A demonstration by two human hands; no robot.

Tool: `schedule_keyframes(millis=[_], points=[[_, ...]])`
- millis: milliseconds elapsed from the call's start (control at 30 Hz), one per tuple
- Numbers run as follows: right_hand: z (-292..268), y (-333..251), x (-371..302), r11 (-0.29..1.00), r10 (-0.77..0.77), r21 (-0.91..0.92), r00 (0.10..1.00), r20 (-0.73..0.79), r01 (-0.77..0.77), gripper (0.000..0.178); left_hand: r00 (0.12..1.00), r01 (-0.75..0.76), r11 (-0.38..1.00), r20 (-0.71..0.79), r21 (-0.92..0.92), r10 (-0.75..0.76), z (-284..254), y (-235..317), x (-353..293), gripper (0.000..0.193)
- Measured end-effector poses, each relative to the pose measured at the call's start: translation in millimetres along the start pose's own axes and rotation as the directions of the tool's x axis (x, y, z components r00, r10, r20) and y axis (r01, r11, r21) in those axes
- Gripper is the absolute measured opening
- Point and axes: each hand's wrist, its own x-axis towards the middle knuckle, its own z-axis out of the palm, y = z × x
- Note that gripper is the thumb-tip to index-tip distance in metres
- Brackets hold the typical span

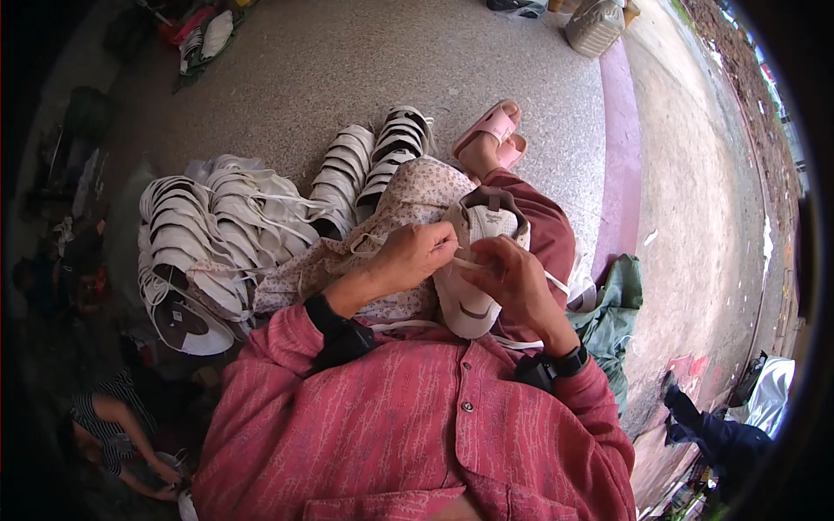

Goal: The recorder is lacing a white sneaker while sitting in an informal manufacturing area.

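pink slipper, stacked shoe uppers, perhaps suitcase

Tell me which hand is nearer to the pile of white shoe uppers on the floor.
Left. The left hand is just right of the pile of white shoe uppers; the right hand lies farther right, beyond the shoe.

To my left, the stacked white shoe uppers crowd the floor right up against my knee, so my left hand has little room to swing that way. Ahead, my foot in a pink sandal blocks the near ground; beyond it the speckled floor lies open. On my right, a green cloth lies just beside my thigh.
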Motion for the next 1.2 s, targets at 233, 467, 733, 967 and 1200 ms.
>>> schedule_keyframes(millis=[233,467,733,967,1200], points=[[-0.2,9.8,0.2,0.996,0.004,0.088,1.0,0.006,-0.004,0.037,0.984,-0.062,0.906,-0.126,0.418,0.125,21.7,22.4,6.3,0.015],[-1.2,5.2,0.2,0.994,-0.035,0.106,0.999,0.018,0.033,0.037,0.969,-0.11,0.951,-0.183,0.288,0.167,22.3,7.2,6.2,0.016],[-23.4,3.7,13.0,0.98,-0.175,-0.112,0.982,-0.073,0.166,0.021,0.861,-0.458,0.803,-0.032,0.382,0.507,-18.2,26.1,21.7,0.023],[-19.9,17.3,31.3,0.972,-0.188,0.15,0.981,0.037,0.181,0.018,0.844,-0.471,0.868,0.366,0.156,0.392,-38.1,18.2,43.9,0.028],[-17.3,23.8,36.0,0.943,-0.327,-0.012,0.935,0.139,0.332,0.017,0.867,-0.452,0.891,0.258,0.047,0.426,-29.0,9.6,41.6,0.028]])
